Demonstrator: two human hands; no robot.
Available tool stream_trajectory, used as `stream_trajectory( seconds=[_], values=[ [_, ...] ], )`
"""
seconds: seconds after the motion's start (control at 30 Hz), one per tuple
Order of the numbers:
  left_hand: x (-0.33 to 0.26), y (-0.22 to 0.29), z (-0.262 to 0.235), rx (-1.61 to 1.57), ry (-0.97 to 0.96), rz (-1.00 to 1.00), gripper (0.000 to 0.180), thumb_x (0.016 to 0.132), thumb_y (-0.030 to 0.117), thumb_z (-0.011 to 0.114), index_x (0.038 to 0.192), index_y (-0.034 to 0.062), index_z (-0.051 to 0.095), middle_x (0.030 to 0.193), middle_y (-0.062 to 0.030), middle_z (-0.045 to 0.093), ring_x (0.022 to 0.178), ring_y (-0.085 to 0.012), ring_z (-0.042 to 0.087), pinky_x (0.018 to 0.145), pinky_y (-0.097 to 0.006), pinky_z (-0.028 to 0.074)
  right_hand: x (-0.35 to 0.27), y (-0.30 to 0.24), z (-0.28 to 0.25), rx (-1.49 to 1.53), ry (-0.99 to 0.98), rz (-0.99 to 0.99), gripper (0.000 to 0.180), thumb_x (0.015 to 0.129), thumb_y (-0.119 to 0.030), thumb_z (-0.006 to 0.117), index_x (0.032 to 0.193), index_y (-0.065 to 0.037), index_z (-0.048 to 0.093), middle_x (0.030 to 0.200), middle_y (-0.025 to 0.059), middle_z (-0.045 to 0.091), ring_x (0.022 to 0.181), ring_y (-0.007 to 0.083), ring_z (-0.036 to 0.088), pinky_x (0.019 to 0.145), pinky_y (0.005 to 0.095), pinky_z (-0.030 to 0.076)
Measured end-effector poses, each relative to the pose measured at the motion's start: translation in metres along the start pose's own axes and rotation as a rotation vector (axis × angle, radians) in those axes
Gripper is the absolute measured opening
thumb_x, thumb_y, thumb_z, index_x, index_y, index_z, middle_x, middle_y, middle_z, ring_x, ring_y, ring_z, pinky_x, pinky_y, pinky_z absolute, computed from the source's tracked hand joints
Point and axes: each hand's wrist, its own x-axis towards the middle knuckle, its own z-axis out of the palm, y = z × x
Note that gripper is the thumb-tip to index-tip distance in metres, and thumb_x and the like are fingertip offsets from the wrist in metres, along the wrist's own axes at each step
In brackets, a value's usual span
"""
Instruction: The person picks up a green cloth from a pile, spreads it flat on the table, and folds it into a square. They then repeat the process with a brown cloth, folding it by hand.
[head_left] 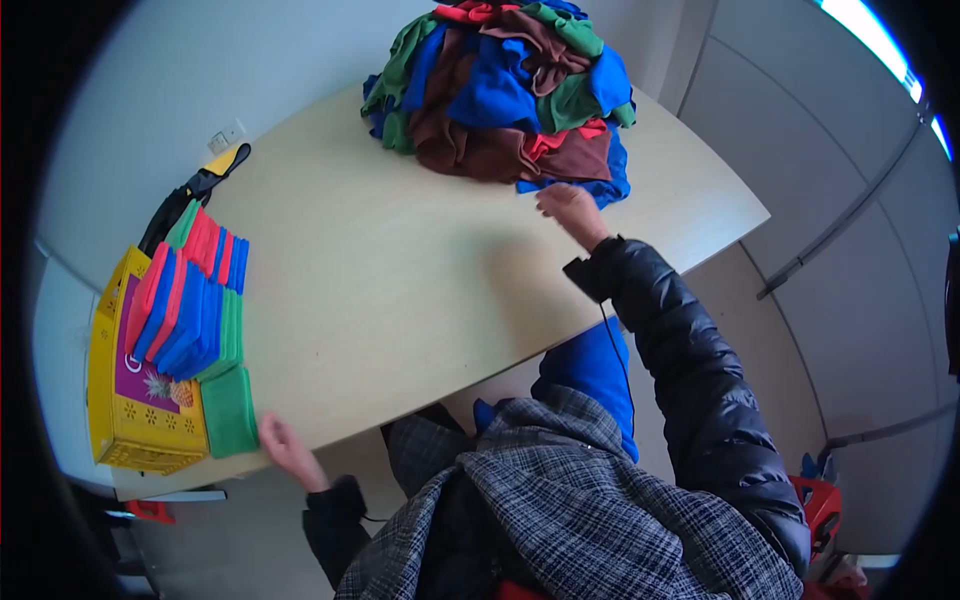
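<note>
Well apart, right hand (pixel 573 212) and left hand (pixel 290 450) at table (pixel 380 290)

From afar, I see the right fingers (pixel 551 202) loosely curled beside the blue cloth (pixel 606 191) at the foot of a heaped cloth pile (pixel 495 90); whether they grip it, I cannot tell. The left fingers (pixel 271 432), half-open with nothing seen in them, sit just beside a green folded cloth (pixel 232 412). Beyond, red, blue and green folded stacks (pixel 193 322) stand beside a yellow box (pixel 150 437).

The pale table (pixel 370 270) bears heaped cloths (pixel 505 95), folded cloths (pixel 195 320), a yellow box (pixel 128 415)
</note>
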Motion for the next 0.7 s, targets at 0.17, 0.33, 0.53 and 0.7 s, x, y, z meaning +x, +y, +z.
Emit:
stream_trajectory(
  seconds=[0.17, 0.33, 0.53, 0.7],
  values=[
    [-0.081, 0.066, 0.076, 0.079, -0.252, 0.002, 0.009, 0.096, 0.009, 0.060, 0.099, 0.0017, 0.065, 0.091, -0.0041, 0.063, 0.083, -0.0169, 0.060, 0.076, -0.032, 0.049, 0.073, -0.002, -0.083, -0.011, 0.400, 0.150, 0.022, 0.085, -0.020, 0.067, 0.095, -0.002, 0.075, 0.080, 0.0098, 0.074, 0.075, 0.0197, 0.070, 0.072, 0.0329, 0.054],
    [-0.088, 0.095, 0.150, 0.316, -0.284, 0.316, 0.002, 0.089, 0.007, 0.064, 0.088, 0.0050, 0.062, 0.081, -0.0089, 0.057, 0.071, -0.0287, 0.058, 0.062, -0.039, 0.046, 0.156, 0.002, -0.176, 0.126, 0.502, 0.138, 0.039, 0.083, -0.028, 0.069, 0.112, -0.002, 0.071, 0.099, 0.0155, 0.073, 0.092, 0.0281, 0.071, 0.084, 0.0375, 0.055],
    [-0.079, 0.102, 0.132, 0.418, -0.310, 0.308, 0.004, 0.086, 0.007, 0.064, 0.086, 0.0061, 0.060, 0.079, -0.0090, 0.055, 0.070, -0.0301, 0.057, 0.061, -0.042, 0.044, 0.176, 0.008, -0.168, -0.454, 0.647, 0.238, 0.065, 0.079, -0.036, 0.073, 0.134, -0.007, 0.057, 0.132, 0.0194, 0.058, 0.122, 0.0346, 0.057, 0.101, 0.0427, 0.048],
    [-0.078, 0.107, 0.134, 0.473, -0.322, 0.311, 0.006, 0.085, 0.007, 0.065, 0.086, 0.0057, 0.059, 0.077, -0.0085, 0.054, 0.068, -0.0275, 0.054, 0.061, -0.041, 0.043, 0.210, -0.014, -0.166, -0.571, 0.666, 0.023, 0.074, 0.078, -0.041, 0.076, 0.142, -0.013, 0.051, 0.142, 0.0212, 0.049, 0.130, 0.0366, 0.050, 0.106, 0.0465, 0.044]
  ],
)
